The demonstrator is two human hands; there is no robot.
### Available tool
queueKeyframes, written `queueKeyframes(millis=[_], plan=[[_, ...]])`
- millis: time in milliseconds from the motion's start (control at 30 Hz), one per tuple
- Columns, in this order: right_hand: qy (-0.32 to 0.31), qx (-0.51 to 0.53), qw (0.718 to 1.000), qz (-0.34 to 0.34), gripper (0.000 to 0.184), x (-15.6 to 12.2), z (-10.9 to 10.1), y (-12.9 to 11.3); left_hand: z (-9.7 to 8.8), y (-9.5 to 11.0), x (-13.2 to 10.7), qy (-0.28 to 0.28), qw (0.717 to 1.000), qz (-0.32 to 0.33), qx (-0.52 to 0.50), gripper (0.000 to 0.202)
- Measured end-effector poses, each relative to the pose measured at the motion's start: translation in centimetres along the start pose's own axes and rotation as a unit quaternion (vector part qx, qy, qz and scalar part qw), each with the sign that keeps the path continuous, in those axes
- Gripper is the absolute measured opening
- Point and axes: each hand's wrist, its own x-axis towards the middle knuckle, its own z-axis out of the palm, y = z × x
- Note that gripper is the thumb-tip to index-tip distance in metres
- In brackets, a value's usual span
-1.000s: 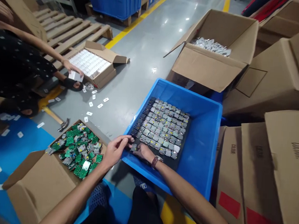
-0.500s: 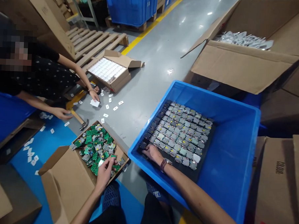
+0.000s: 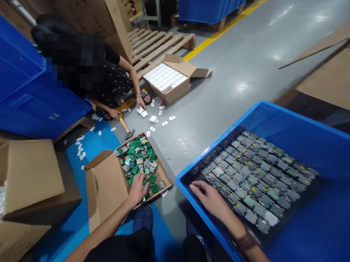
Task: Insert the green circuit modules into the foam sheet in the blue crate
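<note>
My left hand [image 3: 138,188] reaches into a small open cardboard box [image 3: 103,185] on the floor and rests on a heap of green circuit boards [image 3: 138,158], fingers curled among them; what they hold is hidden. My right hand [image 3: 208,197] lies flat with fingers spread on the near left corner of a black tray [image 3: 287,224] that fills a big blue crate [image 3: 312,245]. The tray carries rows of small grey modules [image 3: 255,181]. A watch sits on my right wrist.
Across the floor a person in a dark top crouches by a box of white parts [image 3: 165,78], with white pieces scattered around and a hammer [image 3: 125,128] lying close. Wooden pallets [image 3: 155,45], blue crates [image 3: 28,97] and cardboard boxes [image 3: 30,178] surround the spot.
My left hand has left the blue crate's tray and gone down into the box of green boards. The view has swung left. My right hand stays on the tray's corner.
</note>
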Motion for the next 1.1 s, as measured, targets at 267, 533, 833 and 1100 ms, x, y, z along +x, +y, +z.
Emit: queueKeyframes(millis=[267, 533, 833, 1100], plan=[[0.123, -0.155, 0.968, -0.153, 0.050, -4.4, 3.2, -0.9, -3.1, -2.9, 9.8, -0.002, 0.981, -0.123, 0.147, 0.082], [0.166, -0.316, 0.909, -0.218, 0.048, -3.6, 4.6, 0.4, -3.2, -4.7, 8.2, -0.061, 0.965, -0.190, 0.171, 0.070], [0.166, -0.346, 0.893, -0.236, 0.045, -3.6, 4.6, 0.4, -3.6, -5.0, 7.5, -0.082, 0.965, -0.182, 0.171, 0.070], [0.146, -0.333, 0.899, -0.245, 0.042, -3.7, 4.0, 0.1, -4.5, -5.3, 8.0, -0.105, 0.964, -0.174, 0.169, 0.068]])
